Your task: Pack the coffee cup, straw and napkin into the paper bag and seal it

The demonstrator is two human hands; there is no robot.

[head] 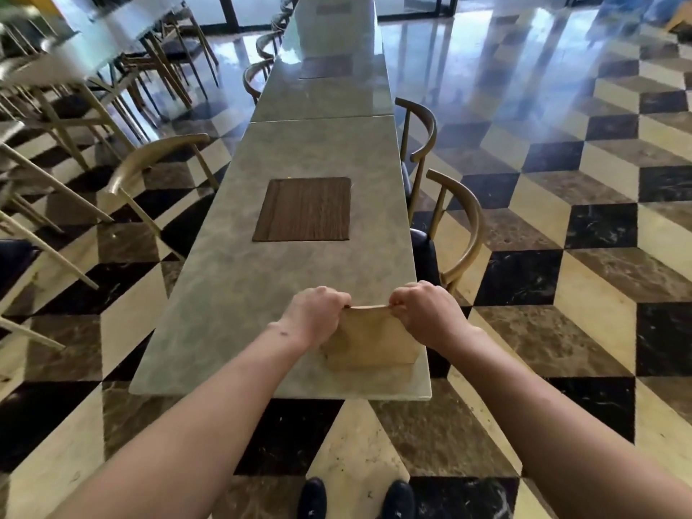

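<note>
A brown paper bag (369, 342) stands upright near the front right corner of the grey marble table (239, 324). My left hand (312, 316) grips the left end of the bag's top edge, and my right hand (425, 312) grips the right end. The top edge is pressed flat and stretched between the two fists. No coffee cup, straw or napkin shows; whatever is inside the bag is hidden.
A dark wooden placemat (303, 209) lies at the table's middle. Wooden chairs (455, 234) line the right side, and more chairs (149, 162) stand on the left. The table's front edge is close to the bag. A glossy checkered floor (561, 256) surrounds it.
</note>
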